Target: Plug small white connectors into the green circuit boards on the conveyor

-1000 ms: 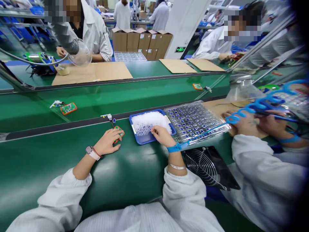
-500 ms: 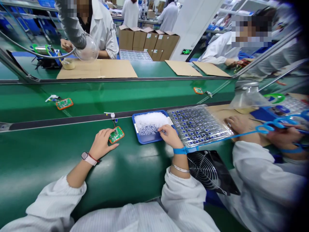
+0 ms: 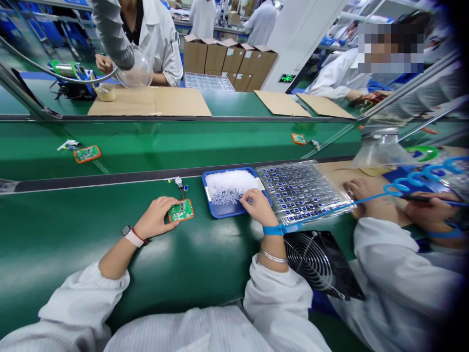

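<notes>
My left hand [image 3: 158, 215] grips the left end of a green circuit board in an orange frame [image 3: 182, 210], thumb along the near edge and fingers on top. A short cable with a white connector [image 3: 178, 182] and a small blue part [image 3: 186, 187] runs from the board's far side. Over the near right corner of a blue tray [image 3: 222, 210], my right hand [image 3: 257, 204] is pinched, with fingertips together; what they hold is too small to make out. Small white translucent pieces [image 3: 230, 181] are heaped in the tray.
Right of the tray lies a clear plastic tray of small blue parts [image 3: 304, 190]. A black fan [image 3: 318, 261] stands near my right forearm. A co-worker's hands [image 3: 432, 210] work at the right, by a coiled blue cord [image 3: 399, 187]. Framed boards [image 3: 87, 154] lie on the green belt beyond.
The board under my left hand has turned to lie more level and shifted slightly right, its cable swinging right. My right hand stays pinched at the tray. Boards on the belt have moved left.
</notes>
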Demonstrator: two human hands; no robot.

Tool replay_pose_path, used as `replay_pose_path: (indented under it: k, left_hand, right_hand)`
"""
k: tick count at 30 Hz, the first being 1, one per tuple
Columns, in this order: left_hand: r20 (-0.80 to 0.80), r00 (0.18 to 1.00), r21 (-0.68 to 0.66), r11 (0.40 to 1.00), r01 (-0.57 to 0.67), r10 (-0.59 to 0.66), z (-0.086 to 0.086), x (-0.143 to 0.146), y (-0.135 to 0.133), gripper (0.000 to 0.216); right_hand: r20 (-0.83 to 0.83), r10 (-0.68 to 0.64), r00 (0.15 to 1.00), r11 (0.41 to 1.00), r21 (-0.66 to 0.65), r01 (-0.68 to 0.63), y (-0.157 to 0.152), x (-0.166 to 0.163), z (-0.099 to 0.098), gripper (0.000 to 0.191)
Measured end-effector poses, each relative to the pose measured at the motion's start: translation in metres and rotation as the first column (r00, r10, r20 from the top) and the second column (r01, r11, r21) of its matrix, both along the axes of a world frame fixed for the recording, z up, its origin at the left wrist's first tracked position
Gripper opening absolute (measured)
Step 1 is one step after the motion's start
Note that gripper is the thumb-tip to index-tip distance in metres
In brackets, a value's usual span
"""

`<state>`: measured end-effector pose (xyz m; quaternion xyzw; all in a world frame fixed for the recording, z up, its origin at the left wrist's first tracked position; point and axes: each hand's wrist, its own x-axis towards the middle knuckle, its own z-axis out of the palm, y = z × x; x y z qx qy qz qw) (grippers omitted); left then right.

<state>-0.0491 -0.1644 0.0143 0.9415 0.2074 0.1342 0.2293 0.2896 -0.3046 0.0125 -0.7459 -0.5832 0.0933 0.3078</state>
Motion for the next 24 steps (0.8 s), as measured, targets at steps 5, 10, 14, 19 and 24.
replay_pose_path:
  k: [5, 10, 14, 19, 24]
  left_hand:
    - [-0.011, 1.000, 0.011, 1.000, 0.000, 0.000, -0.0005, 0.0004, 0.0000, 0.052]
    - [-0.005, 1.000, 0.014, 1.000, 0.004, -0.004, -0.0017, 0.0000, 0.0004, 0.053]
    - [0.005, 0.999, -0.004, 0.999, 0.036, -0.036, 0.0002, -0.0018, -0.0016, 0.052]
    - [0.019, 0.998, -0.024, 0.998, 0.062, -0.061, 0.0009, -0.0055, -0.0032, 0.050]
    - [0.019, 0.998, -0.042, 0.997, 0.061, -0.060, -0.0012, -0.0071, -0.0018, 0.052]
  right_hand:
    - [-0.044, 0.060, 0.997, 0.994, -0.087, -0.063, 0.0022, -0.0063, -0.0019, 0.011]
    - [-0.025, 0.073, 0.997, 0.991, -0.106, -0.075, 0.0042, -0.0057, -0.0065, 0.014]
    - [-0.010, 0.080, 0.997, 0.990, -0.118, -0.081, 0.0046, -0.0070, -0.0055, 0.015]
    - [-0.034, 0.072, 0.997, 0.991, -0.108, -0.075, 0.0024, -0.0051, -0.0022, 0.016]
    - [-0.027, 0.038, 0.999, 0.995, -0.093, -0.040, 0.0016, -0.0030, -0.0029, 0.014]
